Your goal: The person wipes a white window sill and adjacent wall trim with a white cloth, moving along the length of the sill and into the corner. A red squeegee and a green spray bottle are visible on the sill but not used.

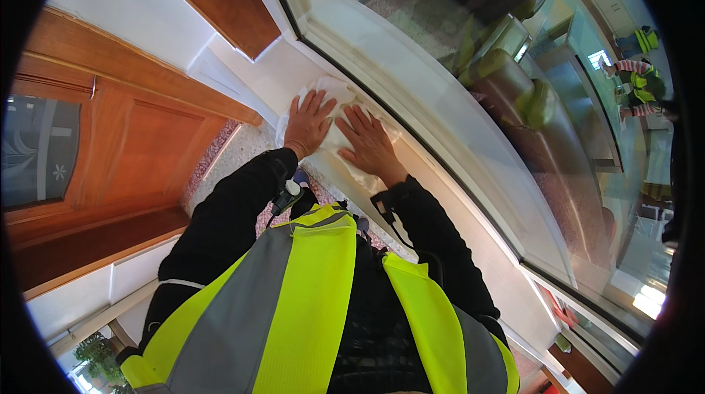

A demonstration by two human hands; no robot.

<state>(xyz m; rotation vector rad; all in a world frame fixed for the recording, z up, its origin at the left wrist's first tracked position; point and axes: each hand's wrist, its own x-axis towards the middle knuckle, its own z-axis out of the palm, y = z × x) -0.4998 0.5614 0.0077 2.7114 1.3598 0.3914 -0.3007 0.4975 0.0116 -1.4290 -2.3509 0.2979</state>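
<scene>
My left hand [308,124] lies palm down with its fingers apart on a crumpled white cloth [330,89]. Just to its right, my right hand [368,139] rests flat on the same cloth, fingers slightly spread. Under the cloth is a pale window sill [435,190], which runs along the frame of a large glass pane. The cloth reaches the sill's end, near the wall corner. Both palms are hidden from view, and neither hand is closed round the cloth.
The black-edged window frame [385,116] borders the sill on the right. A wooden door [160,151] with a glass panel stands at left, beside wooden trim [143,77]. Brown padded seats [512,96] and a person in a yellow vest [641,88] show in the glass.
</scene>
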